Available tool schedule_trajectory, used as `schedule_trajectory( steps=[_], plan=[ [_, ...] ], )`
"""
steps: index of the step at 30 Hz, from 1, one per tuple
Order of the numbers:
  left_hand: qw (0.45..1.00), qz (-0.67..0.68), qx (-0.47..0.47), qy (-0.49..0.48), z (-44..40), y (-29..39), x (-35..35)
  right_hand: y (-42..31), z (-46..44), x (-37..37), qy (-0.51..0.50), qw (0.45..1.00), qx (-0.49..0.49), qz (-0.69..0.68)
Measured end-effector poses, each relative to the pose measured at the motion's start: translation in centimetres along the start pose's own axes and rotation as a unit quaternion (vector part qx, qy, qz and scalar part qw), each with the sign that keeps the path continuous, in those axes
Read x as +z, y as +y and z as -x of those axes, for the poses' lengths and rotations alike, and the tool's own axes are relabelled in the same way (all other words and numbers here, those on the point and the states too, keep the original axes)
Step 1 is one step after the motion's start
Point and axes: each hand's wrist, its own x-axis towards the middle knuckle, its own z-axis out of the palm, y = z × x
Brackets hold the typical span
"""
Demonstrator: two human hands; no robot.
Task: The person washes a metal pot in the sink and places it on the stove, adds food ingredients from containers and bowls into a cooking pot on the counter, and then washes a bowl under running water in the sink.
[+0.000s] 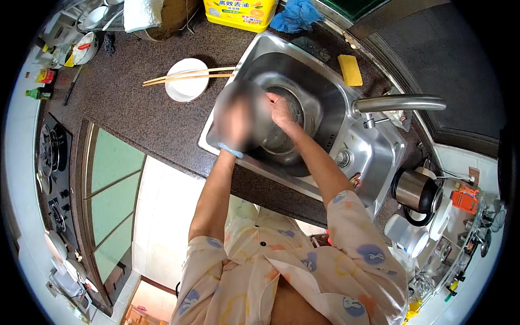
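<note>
Both hands are over the large left basin of a steel sink (333,111), in its left half. The left hand (237,116) is covered by a blurred patch, so I cannot tell whether it is open or closed, or what it grips; a pale blue band (231,150) circles its wrist. The right hand (280,110) is just to the right of the patch, its fingers bent inward towards the left hand, and whether it grips anything I cannot tell. Below the hands, on the floor of the basin, is a round vessel (279,146), partly hidden by the right hand and the blur.

On the dark counter (130,103), left of the sink, is a white bowl (187,89) with two chopsticks (154,82) lying across it, their right ends reaching the sink's left rim. At the far side, a yellow container (238,15) is next to a crumpled blue cloth (297,15). A yellow sponge (350,70) lies farther right, near the sink's far edge. The tap (401,103) rises to the right of the large basin, its spout pointing right, and a kettle (416,190) is right of the smaller basin (374,173)
</note>
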Motion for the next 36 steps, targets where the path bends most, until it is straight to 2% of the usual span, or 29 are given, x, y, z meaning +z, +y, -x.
schedule_trajectory(
  steps=[1,2,4,5,6,8,9,10,11,12,13,14,15,16,18,19,20,21,22,24,25,26,28,29,31,32,34,35,36],
  plan=[
    [1.000,-0.001,-0.009,0.006,0.0,0.6,0.2,0.1,0.2,-1.0,0.073,0.963,-0.180,0.187],
    [1.000,-0.002,-0.019,0.011,-0.1,1.2,0.3,0.2,0.3,-2.4,0.072,0.963,-0.179,0.188],
    [0.991,0.058,-0.123,0.008,-0.1,2.4,0.4,1.1,0.2,-5.5,0.042,0.837,-0.328,0.436],
    [0.990,0.052,-0.130,0.004,-0.1,2.4,0.3,2.2,0.6,-6.3,-0.016,0.806,-0.294,0.514],
    [0.990,0.051,-0.130,0.004,-0.1,2.8,0.4,2.7,1.2,-6.7,-0.016,0.807,-0.293,0.513],
    [0.989,0.013,-0.144,0.012,0.0,4.0,0.7,3.7,3.3,-7.1,-0.063,0.747,-0.330,0.574],
    [0.989,0.012,-0.144,0.010,0.0,4.1,0.9,6.3,4.1,-6.5,-0.076,0.760,-0.293,0.575],
    [0.990,0.003,-0.139,0.014,-0.1,4.2,1.1,5.0,5.1,-5.9,-0.074,0.761,-0.292,0.574],
    [0.990,-0.007,-0.137,0.018,-0.1,4.2,1.1,3.8,6.4,-4.7,-0.156,0.822,-0.152,0.526],
    [0.991,-0.007,-0.136,0.016,0.0,4.6,1.2,2.5,6.9,-3.8,-0.233,0.855,-0.007,0.462],
    [0.991,-0.017,-0.128,0.016,-0.1,5.1,1.3,2.0,6.6,-3.1,-0.231,0.856,-0.007,0.463],
    [0.992,-0.029,-0.124,0.015,0.0,5.6,1.3,1.8,6.7,-2.4,-0.256,0.923,0.024,0.285],
    [0.992,0.018,-0.128,0.010,-0.2,3.9,1.6,1.6,6.7,-1.7,-0.270,0.957,0.054,0.096],
    [0.992,0.017,-0.126,0.009,-0.3,3.5,1.9,2.1,5.1,-0.3,-0.268,0.957,0.052,0.095],
    [0.993,0.019,-0.112,-0.004,0.0,3.1,2.0,4.6,1.5,2.3,-0.165,0.984,0.027,0.066],
    [0.992,0.044,-0.117,-0.023,0.2,3.7,2.0,1.7,1.4,1.6,-0.103,0.988,-0.019,0.110],
    [0.992,0.039,-0.117,-0.026,0.2,4.0,1.9,-1.6,1.2,0.6,-0.040,0.985,-0.065,0.154],
    [0.990,0.051,-0.125,-0.041,0.2,4.3,1.9,-0.5,0.1,0.3,0.007,0.963,-0.135,0.233],
    [0.987,0.064,-0.134,-0.056,0.4,4.7,1.9,0.3,-0.3,-0.3,0.009,0.964,-0.133,0.232],
    [0.989,0.055,-0.132,-0.045,0.5,5.1,2.1,2.4,-0.8,-2.6,0.059,0.861,-0.325,0.387],
    [0.987,0.072,-0.137,-0.047,0.4,4.8,1.9,5.6,-0.7,-3.9,-0.016,0.801,-0.253,0.543],
    [0.985,0.089,-0.141,-0.051,0.3,4.3,1.8,5.8,0.1,-4.7,-0.014,0.801,-0.251,0.543],
    [0.987,0.096,-0.113,-0.053,0.1,3.7,2.2,5.5,3.0,-5.1,-0.068,0.783,-0.156,0.599],
    [0.985,0.113,-0.125,-0.044,0.1,4.0,2.6,5.1,4.1,-4.7,-0.063,0.782,-0.154,0.600],
    [0.981,0.133,-0.138,-0.038,0.3,4.5,3.2,2.9,5.9,-3.4,-0.196,0.816,0.089,0.537],
    [0.975,0.153,-0.157,-0.036,0.5,4.8,3.4,2.0,6.1,-2.9,-0.192,0.817,0.090,0.537],
    [0.969,0.172,-0.173,-0.036,0.6,4.7,3.6,0.4,6.3,-2.2,-0.259,0.900,-0.034,0.348],
    [0.972,0.166,-0.162,-0.033,1.0,4.4,3.4,-0.8,5.7,-2.5,-0.285,0.947,0.057,0.134],
    [0.976,0.162,-0.144,-0.028,1.0,4.4,3.4,-2.8,4.1,-3.3,-0.297,0.941,0.139,-0.085]
  ],
)
